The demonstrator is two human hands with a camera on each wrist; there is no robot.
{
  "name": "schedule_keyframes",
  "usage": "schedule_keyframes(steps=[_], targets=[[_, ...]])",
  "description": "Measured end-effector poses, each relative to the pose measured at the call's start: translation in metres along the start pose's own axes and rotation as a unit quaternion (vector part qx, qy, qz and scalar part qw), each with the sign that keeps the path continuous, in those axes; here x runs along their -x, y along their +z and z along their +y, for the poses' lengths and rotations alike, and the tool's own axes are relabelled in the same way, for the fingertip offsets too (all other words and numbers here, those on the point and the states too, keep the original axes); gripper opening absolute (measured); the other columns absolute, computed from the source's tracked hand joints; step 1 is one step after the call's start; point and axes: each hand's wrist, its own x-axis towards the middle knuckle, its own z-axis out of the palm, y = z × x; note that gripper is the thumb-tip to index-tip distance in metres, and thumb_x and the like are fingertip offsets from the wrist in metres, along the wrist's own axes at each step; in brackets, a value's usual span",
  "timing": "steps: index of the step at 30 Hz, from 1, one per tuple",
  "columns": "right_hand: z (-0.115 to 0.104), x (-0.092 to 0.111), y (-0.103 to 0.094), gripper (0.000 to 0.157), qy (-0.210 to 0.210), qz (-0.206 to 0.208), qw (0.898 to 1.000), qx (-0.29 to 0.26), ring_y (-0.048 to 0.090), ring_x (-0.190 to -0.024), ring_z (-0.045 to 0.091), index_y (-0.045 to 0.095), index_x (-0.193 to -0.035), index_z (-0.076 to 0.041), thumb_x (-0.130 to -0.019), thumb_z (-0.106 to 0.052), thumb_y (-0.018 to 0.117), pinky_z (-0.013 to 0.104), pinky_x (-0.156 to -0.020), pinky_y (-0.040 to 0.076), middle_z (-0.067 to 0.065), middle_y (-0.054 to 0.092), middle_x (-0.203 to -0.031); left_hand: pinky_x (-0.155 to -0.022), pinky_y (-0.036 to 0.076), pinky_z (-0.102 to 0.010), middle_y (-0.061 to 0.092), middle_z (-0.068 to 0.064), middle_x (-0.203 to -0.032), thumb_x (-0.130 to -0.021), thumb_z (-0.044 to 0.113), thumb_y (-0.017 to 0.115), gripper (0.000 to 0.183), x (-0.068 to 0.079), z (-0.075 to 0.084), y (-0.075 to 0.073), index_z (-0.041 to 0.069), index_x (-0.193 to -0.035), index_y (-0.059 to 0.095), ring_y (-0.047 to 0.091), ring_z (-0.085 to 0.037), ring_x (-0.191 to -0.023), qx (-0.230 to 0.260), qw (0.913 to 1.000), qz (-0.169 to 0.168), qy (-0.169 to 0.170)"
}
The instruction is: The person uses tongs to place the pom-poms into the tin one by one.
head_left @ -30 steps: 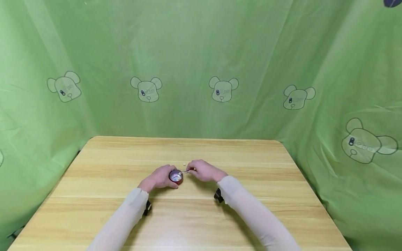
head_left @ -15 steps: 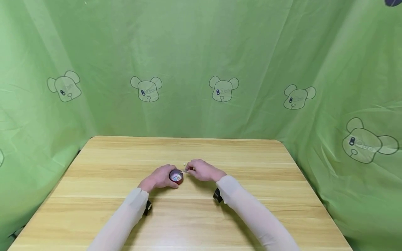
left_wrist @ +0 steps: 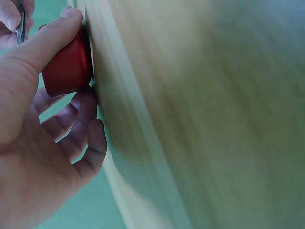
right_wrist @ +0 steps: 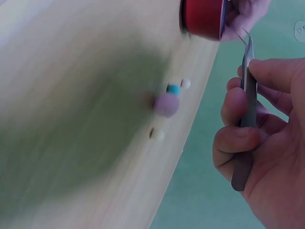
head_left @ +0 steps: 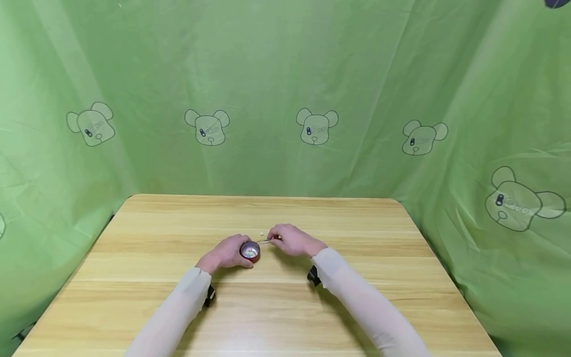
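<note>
My left hand [head_left: 228, 252] grips a small red round cup [left_wrist: 69, 64] from its left side, thumb in front and fingers curled behind. In the head view the cup stands upright on the table, with several small colourful pieces [head_left: 250, 252] in its silvery inside. My right hand [head_left: 292, 240] pinches a pair of metal tweezers [right_wrist: 249, 95] between thumb and fingers. Their bent tips point at the cup, just past its far right rim, slightly parted with nothing between them. Below the right hand lie a purple ball [right_wrist: 167, 104] and a teal bead [right_wrist: 173, 89].
Two pale beads lie near the purple ball: a white bead [right_wrist: 186, 84] and a cream bead [right_wrist: 157, 135]. The wooden table [head_left: 334, 317] reaches under both forearms. Green curtains [head_left: 267, 64] with bear faces hang behind it and at both sides.
My right hand has moved a little right and away from me, drawing the tweezers' tips from over the cup to outside its rim. The left hand and the cup have stayed in place.
</note>
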Motion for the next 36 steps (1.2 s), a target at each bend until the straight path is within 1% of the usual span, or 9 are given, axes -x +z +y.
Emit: schedule_keyframes(steps=[5,12,16,22,31,36], targets=[[0.01,0.008,-0.009,0.014,0.011,0.014,1.0,-0.021,0.054,-0.084,0.012,0.065,-0.104,-0.01,-0.095,-0.016,0.056,0.032,-0.078,0.045,-0.005,0.059,-0.092,-0.084,0.044,-0.039,0.057,-0.003,-0.1,-0.067,0.033,0.085,0.058,0.001,0.0,0.0,0.01,-0.112,0.058,0.055,-0.02,-0.092,0.001,1.0,0.002,0.003],[0.028,0.02,-0.018,0.014,0.025,0.043,0.999,-0.018,0.056,-0.087,0.012,0.066,-0.103,-0.009,-0.095,-0.013,0.055,0.033,-0.08,0.046,-0.002,0.061,-0.094,-0.085,0.044,-0.039,0.057,-0.002,-0.1,-0.067,0.034,0.085,0.059,0.002,0.0,0.0,0.01,-0.113,0.057,0.055,-0.02,-0.093,0.002,1.0,-0.003,-0.008],[0.036,0.025,-0.02,0.014,0.031,0.041,0.998,-0.027,0.055,-0.087,0.013,0.066,-0.103,-0.008,-0.095,-0.012,0.055,0.033,-0.08,0.046,-0.001,0.061,-0.094,-0.086,0.044,-0.039,0.057,-0.002,-0.101,-0.067,0.034,0.085,0.059,0.001,0.0,0.001,0.011,-0.113,0.058,0.055,-0.019,-0.094,0.005,0.9999,-0.001,-0.014],[0.044,0.03,-0.019,0.014,0.038,0.028,0.999,-0.02,0.053,-0.083,0.012,0.066,-0.102,-0.007,-0.095,-0.01,0.055,0.031,-0.077,0.045,-0.003,0.06,-0.091,-0.086,0.044,-0.04,0.058,-0.001,-0.101,-0.067,0.035,0.085,0.058,0.0,0.001,0.0,0.012,-0.113,0.058,0.055,-0.019,-0.094,0.009,0.9998,-0.004,-0.017],[0.048,0.033,-0.014,0.014,0.05,0.012,0.999,-0.006,0.055,-0.086,0.013,0.066,-0.104,-0.009,-0.095,-0.011,0.055,0.033,-0.079,0.046,-0.002,0.062,-0.095,-0.085,0.044,-0.039,0.058,0.0,-0.1,-0.067,0.034,0.085,0.057,0.0,0.002,-0.001,0.012,-0.112,0.058,0.055,-0.018,-0.093,0.016,0.9997,-0.006,-0.019],[0.048,0.034,-0.012,0.014,0.055,0.006,0.998,-0.004,0.054,-0.086,0.013,0.066,-0.104,-0.009,-0.095,-0.01,0.055,0.032,-0.078,0.045,-0.001,0.061,-0.095,-0.085,0.044,-0.039,0.057,0.0,-0.1,-0.067,0.033,0.086,0.056,0.0,0.002,-0.001,0.012,-0.112,0.059,0.055,-0.018,-0.093,0.016,0.9997,-0.005,-0.019]])
